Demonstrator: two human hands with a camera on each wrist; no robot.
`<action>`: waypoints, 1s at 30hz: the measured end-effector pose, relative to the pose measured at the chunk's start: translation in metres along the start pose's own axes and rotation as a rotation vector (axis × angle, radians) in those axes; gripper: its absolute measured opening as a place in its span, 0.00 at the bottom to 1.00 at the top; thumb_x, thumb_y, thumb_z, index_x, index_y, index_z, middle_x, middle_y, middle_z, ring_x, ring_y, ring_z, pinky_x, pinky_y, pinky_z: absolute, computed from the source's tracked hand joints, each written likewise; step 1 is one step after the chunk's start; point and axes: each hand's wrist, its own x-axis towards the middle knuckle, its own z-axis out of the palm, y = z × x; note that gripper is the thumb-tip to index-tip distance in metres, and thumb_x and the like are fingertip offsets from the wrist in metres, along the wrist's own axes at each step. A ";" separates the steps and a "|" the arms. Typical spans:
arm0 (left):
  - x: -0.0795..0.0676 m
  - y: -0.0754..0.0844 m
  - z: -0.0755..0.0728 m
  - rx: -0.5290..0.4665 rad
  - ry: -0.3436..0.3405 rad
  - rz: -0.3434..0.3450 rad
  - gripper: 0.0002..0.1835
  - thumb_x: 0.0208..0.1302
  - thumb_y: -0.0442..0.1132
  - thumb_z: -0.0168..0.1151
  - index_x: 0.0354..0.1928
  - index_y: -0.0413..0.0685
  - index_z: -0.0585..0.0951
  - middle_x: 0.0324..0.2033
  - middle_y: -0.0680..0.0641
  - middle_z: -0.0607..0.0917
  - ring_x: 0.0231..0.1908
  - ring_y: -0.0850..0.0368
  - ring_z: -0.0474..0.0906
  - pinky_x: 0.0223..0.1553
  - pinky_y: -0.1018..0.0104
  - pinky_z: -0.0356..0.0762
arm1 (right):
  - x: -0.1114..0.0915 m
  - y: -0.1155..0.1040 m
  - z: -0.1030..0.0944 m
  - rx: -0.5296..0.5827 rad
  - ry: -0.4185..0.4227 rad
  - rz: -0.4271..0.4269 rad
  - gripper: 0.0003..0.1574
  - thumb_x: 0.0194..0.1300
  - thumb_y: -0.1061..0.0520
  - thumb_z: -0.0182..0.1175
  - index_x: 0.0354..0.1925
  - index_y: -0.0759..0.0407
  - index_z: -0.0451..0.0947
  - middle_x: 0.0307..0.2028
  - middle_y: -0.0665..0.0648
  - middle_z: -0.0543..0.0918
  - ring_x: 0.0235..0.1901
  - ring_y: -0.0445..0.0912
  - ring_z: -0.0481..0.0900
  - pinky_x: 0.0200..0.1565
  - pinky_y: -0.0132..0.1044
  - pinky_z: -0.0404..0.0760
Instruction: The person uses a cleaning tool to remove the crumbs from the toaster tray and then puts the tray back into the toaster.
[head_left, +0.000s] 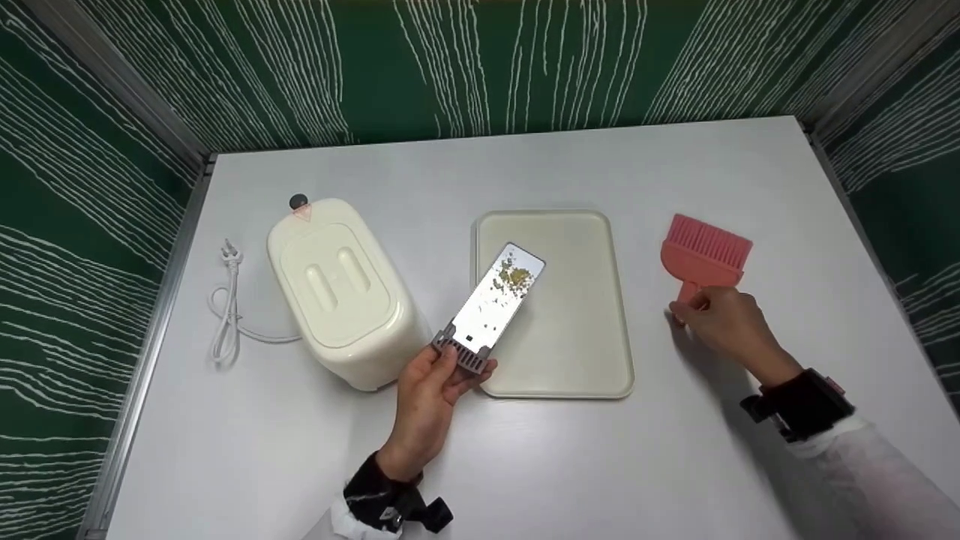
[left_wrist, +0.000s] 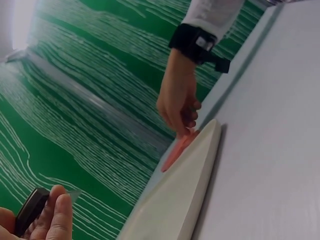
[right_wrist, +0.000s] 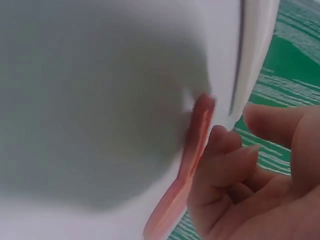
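My left hand (head_left: pixel 426 397) grips the grey slotted end of a narrow metal crumb tray (head_left: pixel 491 304), its thumb on top. Yellowish-brown crumbs (head_left: pixel 515 276) lie on the shiny plate, mostly towards the far end. The crumb tray is held over the left part of a cream serving tray (head_left: pixel 577 330). Over on the right, my right hand (head_left: pixel 739 330) is at the handle of a pink brush (head_left: pixel 705 251) lying on the table. In the right wrist view, thumb and fingers stand apart, with the brush handle (right_wrist: pixel 197 135) beside the fingertips rather than between them.
A cream toaster (head_left: pixel 337 285) with a dark knob stands left of the serving tray. Its white cord and plug (head_left: pixel 231 255) lie farther left. Green panels with white streaks (head_left: pixel 495 67) border the white table (head_left: pixel 420 172).
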 end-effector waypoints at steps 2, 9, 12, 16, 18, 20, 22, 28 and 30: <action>0.000 0.000 0.000 -0.008 0.000 -0.001 0.25 0.83 0.32 0.45 0.72 0.22 0.61 0.60 0.28 0.80 0.51 0.43 0.87 0.59 0.52 0.82 | 0.003 0.003 -0.001 -0.019 -0.017 0.036 0.19 0.73 0.47 0.65 0.31 0.59 0.83 0.24 0.54 0.82 0.24 0.48 0.74 0.25 0.39 0.72; 0.001 -0.002 -0.001 -0.018 -0.001 0.005 0.25 0.80 0.30 0.47 0.72 0.21 0.62 0.58 0.31 0.81 0.50 0.43 0.88 0.59 0.50 0.82 | 0.010 0.008 0.002 -0.051 -0.083 0.118 0.20 0.71 0.45 0.64 0.31 0.59 0.83 0.24 0.54 0.79 0.25 0.49 0.74 0.25 0.41 0.72; 0.001 -0.002 -0.001 -0.013 -0.012 0.010 0.25 0.80 0.30 0.48 0.71 0.21 0.63 0.58 0.31 0.81 0.50 0.43 0.88 0.60 0.50 0.81 | 0.011 0.009 0.002 -0.033 -0.073 0.112 0.15 0.68 0.50 0.63 0.31 0.60 0.82 0.23 0.55 0.78 0.25 0.49 0.73 0.25 0.41 0.71; 0.001 -0.001 -0.001 -0.018 -0.016 0.009 0.25 0.79 0.29 0.49 0.71 0.21 0.63 0.58 0.31 0.81 0.49 0.43 0.88 0.60 0.50 0.81 | 0.011 0.011 0.000 -0.023 -0.068 0.147 0.14 0.64 0.53 0.61 0.27 0.62 0.80 0.19 0.53 0.76 0.22 0.47 0.71 0.22 0.40 0.70; 0.002 -0.001 -0.001 -0.020 -0.015 0.008 0.25 0.78 0.28 0.49 0.71 0.20 0.62 0.58 0.31 0.80 0.49 0.43 0.88 0.60 0.50 0.81 | 0.011 0.014 -0.002 -0.019 -0.077 0.171 0.15 0.64 0.53 0.59 0.27 0.64 0.78 0.18 0.53 0.76 0.21 0.47 0.72 0.22 0.40 0.70; 0.002 -0.001 -0.002 -0.018 -0.015 0.010 0.26 0.78 0.28 0.50 0.71 0.20 0.62 0.58 0.31 0.80 0.49 0.42 0.88 0.60 0.50 0.81 | 0.010 0.016 -0.006 -0.001 -0.094 0.194 0.17 0.66 0.52 0.57 0.29 0.65 0.77 0.18 0.54 0.78 0.21 0.47 0.74 0.22 0.40 0.72; 0.003 -0.002 -0.003 -0.016 -0.014 0.013 0.26 0.78 0.28 0.50 0.71 0.20 0.63 0.58 0.31 0.80 0.49 0.42 0.87 0.60 0.49 0.81 | 0.008 0.018 -0.011 0.032 -0.113 0.209 0.19 0.69 0.51 0.56 0.34 0.68 0.76 0.19 0.56 0.80 0.21 0.48 0.77 0.23 0.41 0.75; 0.004 -0.004 -0.005 -0.002 -0.009 0.013 0.26 0.77 0.28 0.50 0.71 0.21 0.63 0.59 0.30 0.79 0.51 0.39 0.87 0.60 0.49 0.81 | 0.003 0.018 -0.025 0.154 -0.111 0.253 0.38 0.75 0.40 0.57 0.56 0.75 0.67 0.27 0.58 0.84 0.26 0.46 0.80 0.26 0.39 0.79; 0.005 -0.004 -0.006 0.007 -0.006 0.011 0.26 0.77 0.28 0.49 0.71 0.21 0.63 0.59 0.29 0.79 0.51 0.39 0.87 0.60 0.49 0.81 | 0.002 0.017 -0.030 0.184 -0.093 0.266 0.42 0.75 0.39 0.57 0.61 0.78 0.65 0.29 0.57 0.83 0.26 0.45 0.79 0.26 0.39 0.79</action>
